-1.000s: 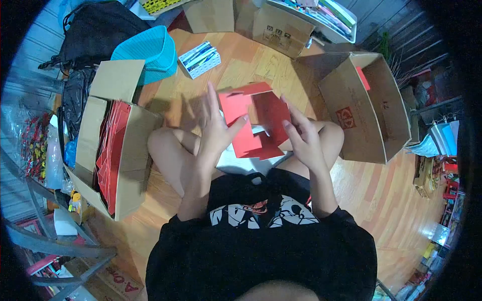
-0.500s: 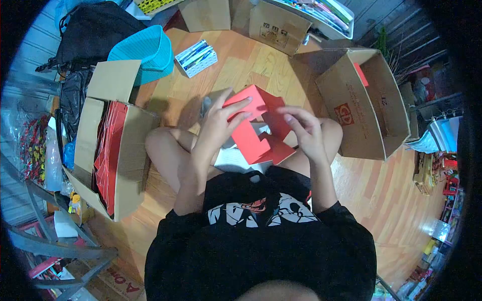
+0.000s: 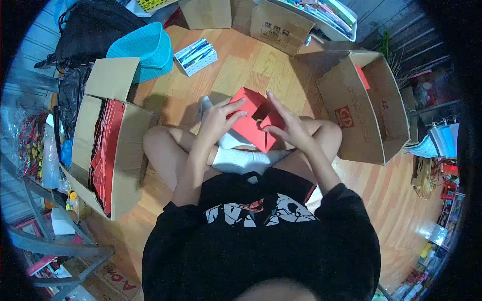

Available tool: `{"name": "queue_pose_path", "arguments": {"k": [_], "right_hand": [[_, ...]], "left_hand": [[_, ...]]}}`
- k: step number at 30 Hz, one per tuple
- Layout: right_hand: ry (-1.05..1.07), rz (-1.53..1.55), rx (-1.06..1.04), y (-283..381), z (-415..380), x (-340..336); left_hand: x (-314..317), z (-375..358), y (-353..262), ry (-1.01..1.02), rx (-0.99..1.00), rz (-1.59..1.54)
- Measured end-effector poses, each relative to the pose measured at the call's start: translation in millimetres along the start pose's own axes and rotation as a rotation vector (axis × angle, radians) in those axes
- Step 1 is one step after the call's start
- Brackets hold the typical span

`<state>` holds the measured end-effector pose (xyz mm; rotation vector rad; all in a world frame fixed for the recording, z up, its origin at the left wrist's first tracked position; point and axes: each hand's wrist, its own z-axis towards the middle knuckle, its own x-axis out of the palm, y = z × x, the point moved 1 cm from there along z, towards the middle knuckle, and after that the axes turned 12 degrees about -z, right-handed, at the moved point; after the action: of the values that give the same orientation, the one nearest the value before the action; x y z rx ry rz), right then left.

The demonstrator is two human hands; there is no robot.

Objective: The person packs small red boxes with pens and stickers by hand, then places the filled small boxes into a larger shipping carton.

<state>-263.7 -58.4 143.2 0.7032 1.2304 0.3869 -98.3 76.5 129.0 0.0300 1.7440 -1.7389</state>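
Note:
A small red cardboard box (image 3: pixel 249 131) is held above my crossed legs, its top partly folded in with a dark gap between the flaps. My left hand (image 3: pixel 221 120) grips its left side, with fingers over the upper panel. On the other side, my right hand (image 3: pixel 290 125) has its thumb on the near flap and its fingers along the far right edge. Behind the box, its underside and the tips of some fingers are hidden. White socks (image 3: pixel 236 159) show below it.
An open carton (image 3: pixel 128 160) at left holds flat red cardboard pieces. Another open carton (image 3: pixel 346 105) stands at right with a red piece inside. Ahead on the wooden floor are a turquoise basket (image 3: pixel 143 50) and a small white basket (image 3: pixel 197 57) of blue-and-white packets. A metal rack stands lower left.
The red box's open flaps have been folded inward, making it more compact. My right hand has moved left and closed onto its right side; my left hand still holds the left side.

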Motion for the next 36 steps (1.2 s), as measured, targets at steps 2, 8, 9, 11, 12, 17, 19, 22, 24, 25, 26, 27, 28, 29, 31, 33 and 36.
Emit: {"name": "queue_pose_path", "arguments": {"k": [2, 8, 9, 11, 12, 17, 19, 22, 24, 25, 26, 27, 28, 29, 31, 33, 36], "right_hand": [[-0.058, -0.006, -0.01, 0.2, 4.1, 6.5], [-0.107, -0.093, 0.03, -6.9, 0.6, 15.4], [-0.091, -0.16, 0.007, -8.6, -0.4, 15.8], [-0.073, -0.231, -0.014, -12.9, -0.9, 16.8], [-0.094, -0.327, -0.1, -14.4, 0.1, 18.1], [-0.063, -0.621, -0.204, -21.3, -1.7, 26.0], [-0.143, -0.527, -0.191, -22.7, 3.6, 26.1], [-0.173, -0.432, 0.162, -13.2, 5.4, 27.0], [-0.12, -0.342, 0.25, -18.6, 9.3, 26.3], [-0.069, -0.252, 0.336, -22.1, 12.0, 26.1], [-0.068, -0.251, 0.336, -23.5, 14.5, 26.2], [-0.065, -0.268, 0.361, -24.7, 17.0, 26.6], [-0.062, -0.286, 0.384, -25.3, 18.6, 27.0], [-0.061, -0.285, 0.383, -24.6, 19.4, 26.5], [-0.06, -0.254, 0.363, -22.5, 20.1, 25.4], [-0.077, -0.203, 0.37, -27.9, 20.1, 25.7], [-0.072, -0.182, 0.417, -38.7, 21.9, 31.2]], "left_hand": [[4.7, -4.0, 3.8, -0.044, 0.007, -0.082], [27.5, -9.4, 14.9, -0.093, 0.054, 0.172], [31.4, -9.2, 17.1, -0.092, 0.055, 0.167], [35.9, -8.1, 14.9, -0.085, 0.023, 0.171], [37.6, -7.1, 16.0, -0.084, 0.022, 0.167], [38.5, -0.8, 19.3, -0.165, 0.094, -0.017], [42.8, -1.5, 24.5, -0.187, 0.076, -0.05], [50.5, -3.7, 31.9, -0.226, 0.083, -0.158], [53.9, -6.4, 32.0, -0.244, 0.104, -0.234], [54.6, -7.0, 30.7, -0.238, 0.085, -0.253], [54.7, -7.6, 29.5, -0.232, 0.065, -0.273], [54.6, -8.2, 30.0, -0.232, 0.064, -0.273], [54.5, -8.8, 31.0, -0.23, 0.082, -0.253], [54.3, -9.2, 32.1, -0.227, 0.1, -0.232], [54.7, -10.5, 32.7, -0.229, 0.101, -0.22], [54.9, -11.0, 32.2, -0.225, 0.103, -0.21], [54.0, -10.5, 30.1, -0.202, 0.126, -0.209]]}}
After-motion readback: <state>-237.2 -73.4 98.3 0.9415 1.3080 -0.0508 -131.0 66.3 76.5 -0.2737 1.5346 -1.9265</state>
